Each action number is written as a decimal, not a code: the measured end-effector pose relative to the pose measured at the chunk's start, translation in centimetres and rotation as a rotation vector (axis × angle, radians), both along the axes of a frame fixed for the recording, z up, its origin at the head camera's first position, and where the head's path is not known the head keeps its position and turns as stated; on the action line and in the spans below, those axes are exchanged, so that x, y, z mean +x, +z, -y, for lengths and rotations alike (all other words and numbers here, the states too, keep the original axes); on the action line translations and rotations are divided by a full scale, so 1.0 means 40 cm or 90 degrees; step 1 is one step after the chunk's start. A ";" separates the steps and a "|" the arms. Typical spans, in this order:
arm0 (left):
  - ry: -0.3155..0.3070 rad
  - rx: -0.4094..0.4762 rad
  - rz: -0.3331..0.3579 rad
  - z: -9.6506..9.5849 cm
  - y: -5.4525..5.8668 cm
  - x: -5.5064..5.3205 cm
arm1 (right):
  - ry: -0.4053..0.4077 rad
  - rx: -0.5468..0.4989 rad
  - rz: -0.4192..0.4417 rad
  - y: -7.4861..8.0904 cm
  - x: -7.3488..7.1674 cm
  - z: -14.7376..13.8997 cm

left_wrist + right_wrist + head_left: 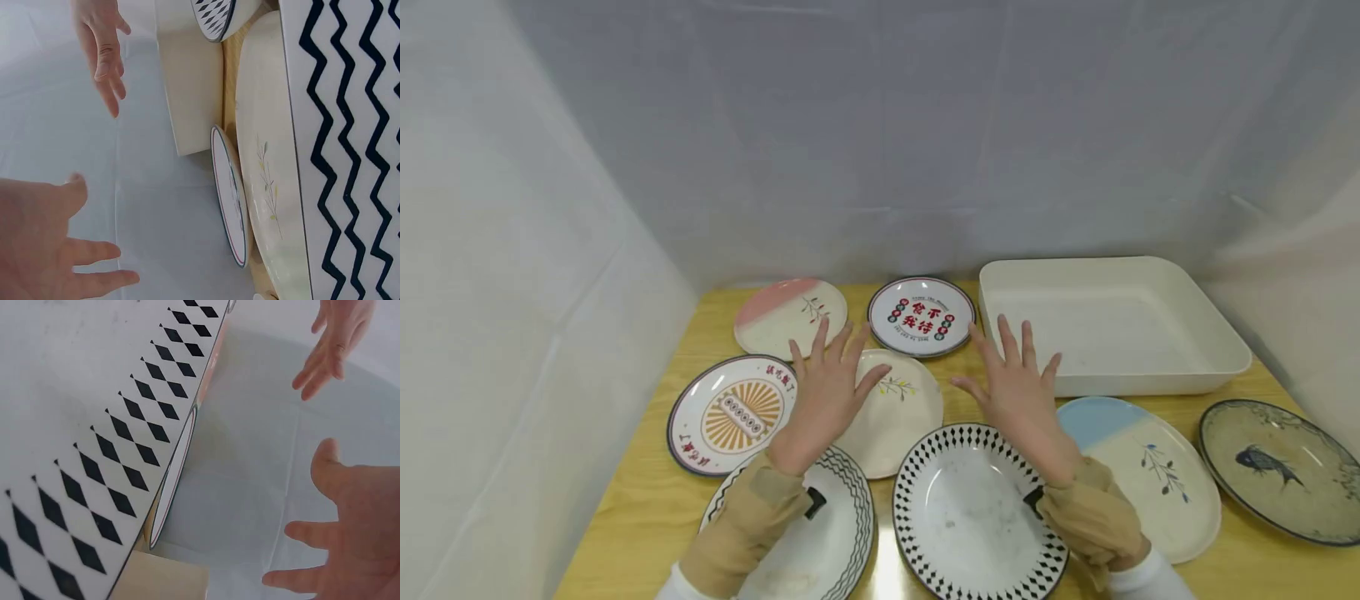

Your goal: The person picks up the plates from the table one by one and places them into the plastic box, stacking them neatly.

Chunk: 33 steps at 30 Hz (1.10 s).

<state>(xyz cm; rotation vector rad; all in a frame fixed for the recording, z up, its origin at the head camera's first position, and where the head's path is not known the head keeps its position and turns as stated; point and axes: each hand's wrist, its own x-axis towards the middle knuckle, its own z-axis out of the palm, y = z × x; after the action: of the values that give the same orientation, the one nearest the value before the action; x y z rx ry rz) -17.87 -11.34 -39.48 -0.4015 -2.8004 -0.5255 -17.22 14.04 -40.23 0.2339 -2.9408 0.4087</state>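
We are holding the left hand (pixel 827 392) over the left part of the yellow-sprig plate (pixel 917 425) and the right hand (pixel 1022 404) near the white tray (pixel 1120 386); both are spreading their fingers and grasping nothing. The wavy-rimmed plate (pixel 816 537), near left, and the diamond-rimmed plate (pixel 973 517), nearer the middle, are lying face up, probably so their patterns are showing. The tray is standing far right, perhaps leaving the near table (pixel 617 542) for plates.

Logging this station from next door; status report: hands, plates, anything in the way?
Left hand, right hand: both open, raised, holding nothing. Eight plates laid out on the table. White tray at back right; nothing visible between hands.
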 end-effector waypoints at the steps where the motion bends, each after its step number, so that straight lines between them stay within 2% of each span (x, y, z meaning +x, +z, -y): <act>1: 0.000 0.013 -0.004 0.000 0.005 -0.001 | 0.003 -0.012 -0.018 0.002 0.001 -0.003; 6: -0.009 0.074 -0.054 0.000 0.023 -0.001 | 0.039 -0.088 -0.129 0.007 0.005 -0.022; 9: -0.008 0.090 -0.071 0.002 0.026 0.000 | 0.047 -0.114 -0.169 0.012 0.009 -0.032; 15: -0.006 0.101 -0.053 0.008 0.024 0.003 | 0.037 -0.132 -0.185 0.025 0.018 -0.052; 21: -0.007 0.101 -0.045 0.014 0.017 0.013 | 0.024 -0.107 -0.170 0.029 0.030 -0.079; 23: -0.008 0.095 -0.032 0.016 0.016 0.019 | 0.019 -0.104 -0.163 0.026 0.035 -0.089; 26: -0.021 0.097 0.014 0.016 0.015 0.030 | 0.017 -0.107 -0.158 0.016 0.043 -0.106; 30: -0.059 0.096 0.108 0.008 0.005 0.044 | 0.020 -0.114 -0.162 0.003 0.054 -0.127; 33: -0.105 0.069 0.179 -0.003 -0.008 0.052 | 0.020 -0.113 -0.164 -0.006 0.059 -0.142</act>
<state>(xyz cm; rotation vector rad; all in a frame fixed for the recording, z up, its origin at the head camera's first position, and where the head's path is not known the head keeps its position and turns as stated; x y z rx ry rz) -15.78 -11.21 -39.81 -0.5793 -3.0026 -0.8257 -14.85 19.73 -40.47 0.2859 -2.6339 0.5932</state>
